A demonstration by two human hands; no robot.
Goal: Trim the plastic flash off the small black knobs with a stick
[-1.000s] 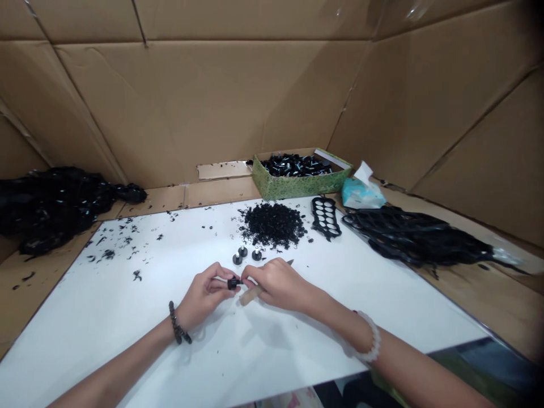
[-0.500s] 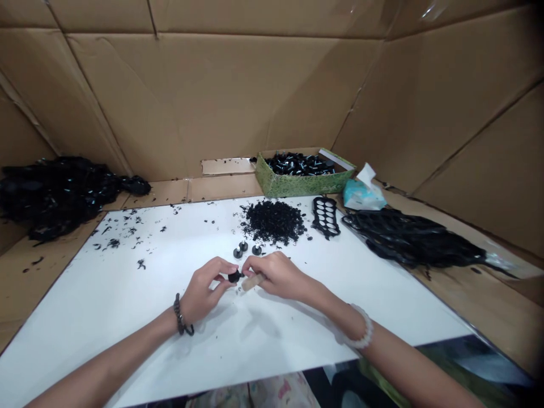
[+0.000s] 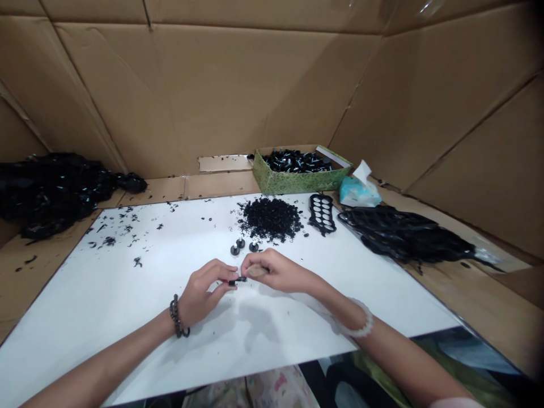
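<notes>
At the far left a heap of black strips (image 3: 55,195) lies on the cardboard beyond the white worktop (image 3: 85,317). My left grip (image 3: 204,294) is closed, thumb and fingertips pinching a small black plastic knob (image 3: 233,282) just above the worktop. It looks light, stiff and small enough to slip, so I would hold it by its wider body and leave the thin stem free. My right grip (image 3: 272,271) is clenched around a wooden-handled tool (image 3: 257,271), its tip hidden by my fingers, so I cannot tell whether it touches the knob. Beyond my hands stand three similar knobs (image 3: 240,243), then a pile of black shavings (image 3: 270,218). Further right sit a patterned green box (image 3: 293,182) of black parts, a black holed tray (image 3: 322,214), a tissue box (image 3: 359,194) and another heap of black strips (image 3: 403,238).
</notes>
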